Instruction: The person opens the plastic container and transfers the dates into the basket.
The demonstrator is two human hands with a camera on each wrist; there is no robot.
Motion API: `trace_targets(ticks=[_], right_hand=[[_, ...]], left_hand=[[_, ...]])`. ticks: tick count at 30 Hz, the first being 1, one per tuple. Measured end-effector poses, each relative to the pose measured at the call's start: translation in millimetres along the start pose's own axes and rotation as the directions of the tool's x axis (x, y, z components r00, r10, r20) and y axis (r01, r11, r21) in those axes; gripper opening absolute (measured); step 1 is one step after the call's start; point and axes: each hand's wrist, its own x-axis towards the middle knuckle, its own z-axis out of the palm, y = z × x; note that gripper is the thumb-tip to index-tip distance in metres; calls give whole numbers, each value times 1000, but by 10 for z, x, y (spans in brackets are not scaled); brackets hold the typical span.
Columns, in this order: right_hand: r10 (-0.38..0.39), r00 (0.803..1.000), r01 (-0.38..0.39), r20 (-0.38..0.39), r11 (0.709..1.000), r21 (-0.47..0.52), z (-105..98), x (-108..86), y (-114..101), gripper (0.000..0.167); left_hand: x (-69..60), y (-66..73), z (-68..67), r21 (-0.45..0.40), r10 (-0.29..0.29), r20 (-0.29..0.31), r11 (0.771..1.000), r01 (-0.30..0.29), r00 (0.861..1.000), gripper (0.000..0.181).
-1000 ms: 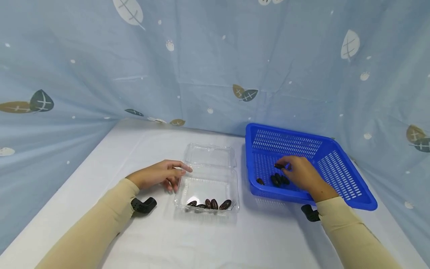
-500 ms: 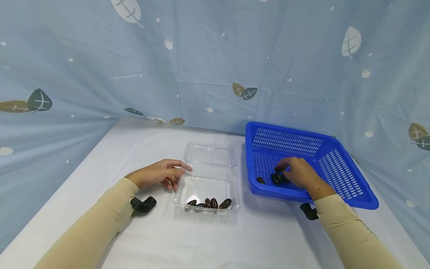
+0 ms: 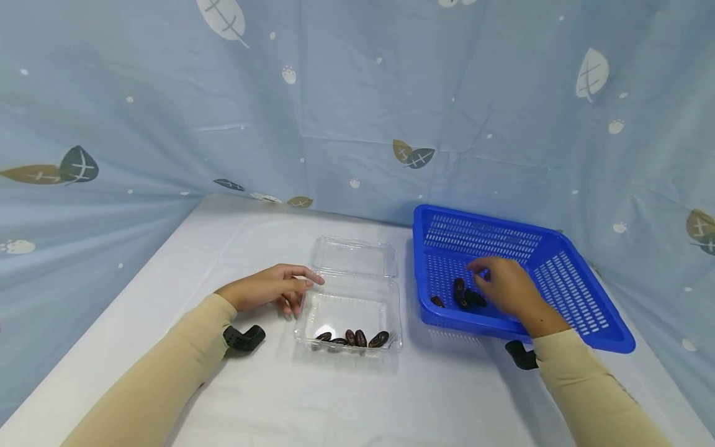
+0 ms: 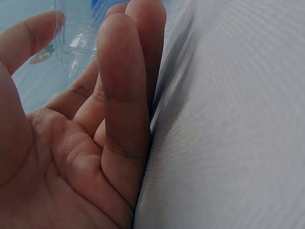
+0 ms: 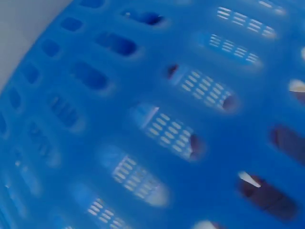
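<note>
A right hand [image 3: 505, 288] reaches into a blue slotted basket [image 3: 480, 238] at right of the frame. Its thumb and forefinger stand slightly apart, with nothing visible between them; what the other fingers do is hidden. Just below and left of them, a small cluster of dark, date-like fruits [image 3: 468, 300] lies on the basket floor, and a lone fruit [image 3: 437, 301] sits near its left wall. At centre, a clear box [image 3: 346, 310] lies unfolded on the white-covered bench [image 3: 268, 385], five similar fruits [image 3: 360, 338] along its near edge. The left hand [image 3: 268, 288], fingers loosely spread, rests at the box's left edge.

Picking single fruits here would seem to call for a narrow pinch across one fruit's waist, drawn up and away from its neighbours. A light left-hand touch should steady the flimsy box without flexing its wall.
</note>
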Motion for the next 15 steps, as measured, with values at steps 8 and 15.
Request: trace_targets(ticks=[8, 15], right_hand=[[-180, 967, 183, -178, 983, 1, -82, -60, -419, 20], [-376, 888, 386, -266, 922, -15, 68, -167, -986, 21]], left_hand=[[-14, 20, -10, -5, 0, -1, 1000, 0, 1000, 44], [0, 6, -4, -20, 5, 9, 1000, -5, 1000, 44]])
